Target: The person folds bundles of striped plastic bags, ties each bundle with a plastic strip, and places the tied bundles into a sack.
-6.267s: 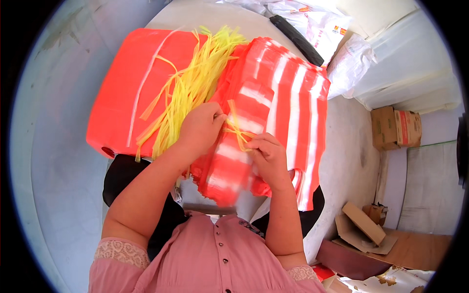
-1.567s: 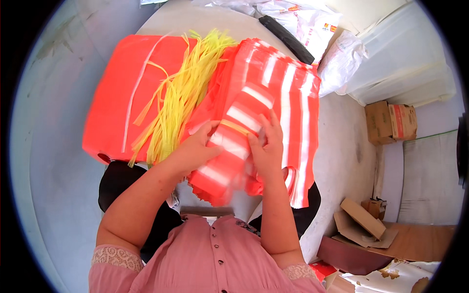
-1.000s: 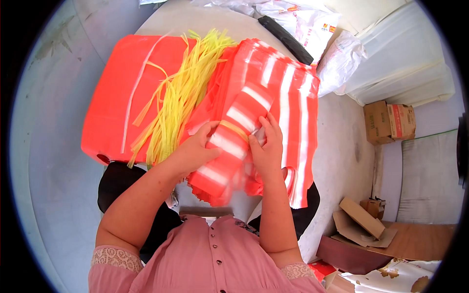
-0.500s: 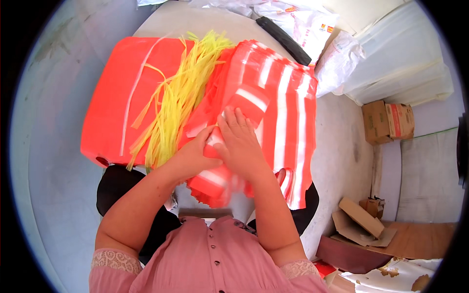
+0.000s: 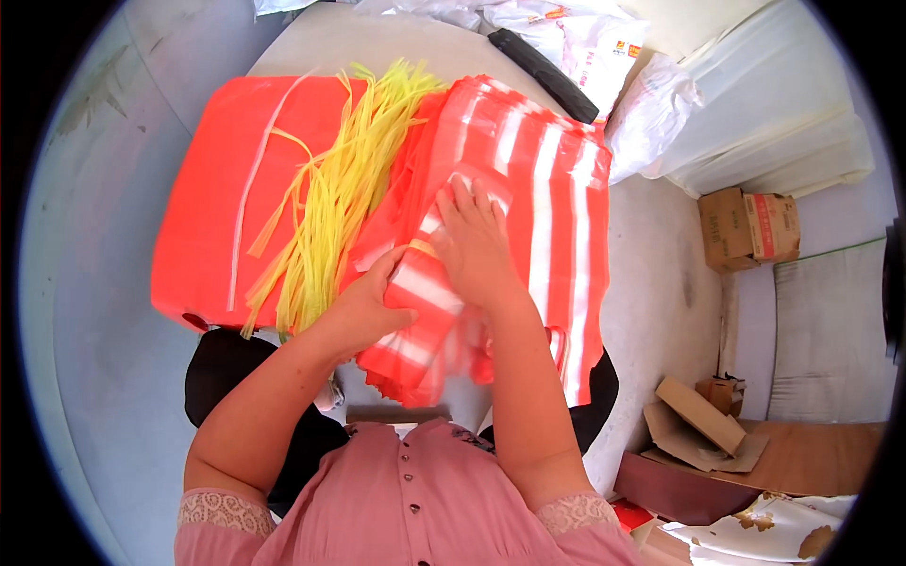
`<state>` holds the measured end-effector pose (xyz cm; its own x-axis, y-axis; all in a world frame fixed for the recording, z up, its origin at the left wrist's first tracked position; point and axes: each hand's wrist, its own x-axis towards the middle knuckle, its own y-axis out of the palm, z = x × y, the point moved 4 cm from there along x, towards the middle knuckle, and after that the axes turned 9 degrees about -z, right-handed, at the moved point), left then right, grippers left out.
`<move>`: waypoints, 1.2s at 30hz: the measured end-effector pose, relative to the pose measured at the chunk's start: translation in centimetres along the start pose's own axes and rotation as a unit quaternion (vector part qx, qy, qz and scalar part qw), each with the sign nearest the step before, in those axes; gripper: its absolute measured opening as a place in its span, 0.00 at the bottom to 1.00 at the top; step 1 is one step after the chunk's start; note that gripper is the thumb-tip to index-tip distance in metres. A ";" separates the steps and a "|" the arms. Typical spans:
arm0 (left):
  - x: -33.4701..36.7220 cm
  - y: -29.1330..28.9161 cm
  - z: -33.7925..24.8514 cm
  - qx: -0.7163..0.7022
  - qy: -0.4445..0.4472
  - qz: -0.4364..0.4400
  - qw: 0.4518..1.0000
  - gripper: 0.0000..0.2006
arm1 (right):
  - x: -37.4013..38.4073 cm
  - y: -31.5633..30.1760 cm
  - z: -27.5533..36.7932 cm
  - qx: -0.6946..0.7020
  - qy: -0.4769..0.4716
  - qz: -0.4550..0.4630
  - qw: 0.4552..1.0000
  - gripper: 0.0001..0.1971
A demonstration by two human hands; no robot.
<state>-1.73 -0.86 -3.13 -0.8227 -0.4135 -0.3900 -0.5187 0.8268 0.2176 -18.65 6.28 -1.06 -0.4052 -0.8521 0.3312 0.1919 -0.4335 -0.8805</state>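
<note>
Our open right hand (image 5: 475,247) lies flat on the folded red-and-white plastic bundle (image 5: 427,288) atop the striped plastic stack (image 5: 571,226); our spread left hand (image 5: 366,307) braces the bundle's left edge. Press evenly without skewing the yellow plastic tie (image 5: 422,246).

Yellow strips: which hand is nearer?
Left. The left hand is just right of the yellow strips, near their lower end; the right hand is farther right, on the striped bundle.
</note>
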 end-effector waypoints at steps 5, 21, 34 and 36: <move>0.3 -0.5 0.2 0.006 0.027 -0.015 1.000 0.44 | 1.3 0.1 -1.8 0.022 0.049 0.010 0.998 0.31; -3.3 5.8 -0.9 0.258 0.178 0.075 0.947 0.49 | -13.5 -3.7 2.2 0.566 0.354 -0.100 0.738 0.37; 1.2 8.6 -2.6 0.660 0.402 -0.035 0.634 0.37 | -37.3 -20.8 -12.4 0.413 0.412 -0.298 0.756 0.30; 3.6 6.7 -2.1 0.706 0.372 -0.070 0.599 0.35 | -42.8 -21.8 -13.9 0.370 0.467 -0.297 0.746 0.29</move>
<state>-8.63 2.38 -1.24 -0.9423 -0.1387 0.3046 -0.3134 0.0460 -0.9485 -17.89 56.24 -0.76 -0.9951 -0.0188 -0.0966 0.0312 -0.9911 -0.1290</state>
